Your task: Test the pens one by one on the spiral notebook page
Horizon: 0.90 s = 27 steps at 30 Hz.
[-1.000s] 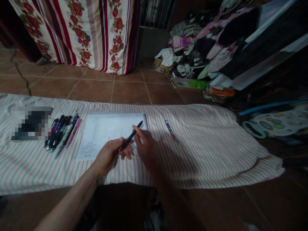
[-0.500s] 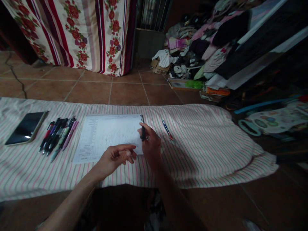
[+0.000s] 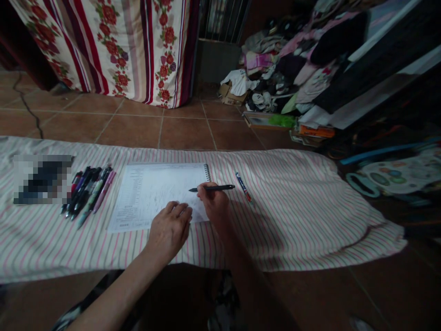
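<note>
Between the fingers of my right hand (image 3: 215, 202) is a black pen (image 3: 220, 187), held nearly level with its tip pointing left over the page. My left hand (image 3: 172, 223) rests palm down at the lower edge of the spiral notebook (image 3: 165, 179), fingers stretched out. Faint marks cover part of the white page, and printed text runs down its left side. Just right of the notebook lies a dark blue and red pen (image 3: 244, 187) on the striped cloth (image 3: 303, 207).
Several pens (image 3: 90, 191) lie in a bunch left of the notebook, beside a pixelated dark object (image 3: 43, 179). Beyond the cloth are a tiled floor (image 3: 134, 122), a flowered curtain (image 3: 124, 46) and a heap of clothes (image 3: 275, 64). A pale plastic item (image 3: 389, 177) stands at right.
The pen in my right hand has swung from nearly upright to nearly level, tip leftward. My left hand has turned palm down onto the notebook's lower edge. The view has shifted slightly.
</note>
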Tool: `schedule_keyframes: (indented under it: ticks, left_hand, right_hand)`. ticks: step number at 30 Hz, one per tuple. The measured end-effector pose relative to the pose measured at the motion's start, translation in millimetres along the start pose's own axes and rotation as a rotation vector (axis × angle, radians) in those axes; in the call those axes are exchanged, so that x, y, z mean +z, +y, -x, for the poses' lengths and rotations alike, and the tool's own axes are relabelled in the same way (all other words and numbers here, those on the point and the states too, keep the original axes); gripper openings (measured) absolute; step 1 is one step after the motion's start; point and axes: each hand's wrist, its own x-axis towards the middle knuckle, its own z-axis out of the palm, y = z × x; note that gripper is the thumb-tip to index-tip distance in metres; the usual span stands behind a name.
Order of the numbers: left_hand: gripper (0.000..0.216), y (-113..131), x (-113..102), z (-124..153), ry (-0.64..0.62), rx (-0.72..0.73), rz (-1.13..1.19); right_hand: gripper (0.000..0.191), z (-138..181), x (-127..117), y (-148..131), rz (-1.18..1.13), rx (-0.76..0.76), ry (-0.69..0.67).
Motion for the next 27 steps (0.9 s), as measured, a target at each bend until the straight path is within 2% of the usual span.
schedule_keyframes:
  ticks: [4, 11, 17, 21, 27]
  left_hand:
    - [0.025, -1.2, -1.1, 1.8, -0.007, 0.008, 0.001]
    - [0.024, -1.8, -0.9, 0.8, 0.017, -0.005, 0.023]
    - [0.025, -2.2, -1.9, 1.1, 0.004, -0.025, 0.072]
    - [0.024, -2.1, -2.6, 0.9, 0.004, -0.029, 0.067]
    - [0.024, -1.3, -3.0, 0.3, -0.004, -0.021, 0.009]
  right_hand:
    - [0.022, 2.7, -2.1, -0.7, 0.25, -0.012, 0.032]
    - [0.023, 4.6, 1.0, 1.9, 0.356, -0.142, 0.004]
    - [0.02, 4.5, 0.6, 1.1, 0.368, -0.139, -0.024]
    - [0.024, 3.6, -1.2, -0.8, 0.26, -0.255, 0.085]
    - [0.024, 1.8, -7.3, -5.7, 0.185, -0.271, 0.236]
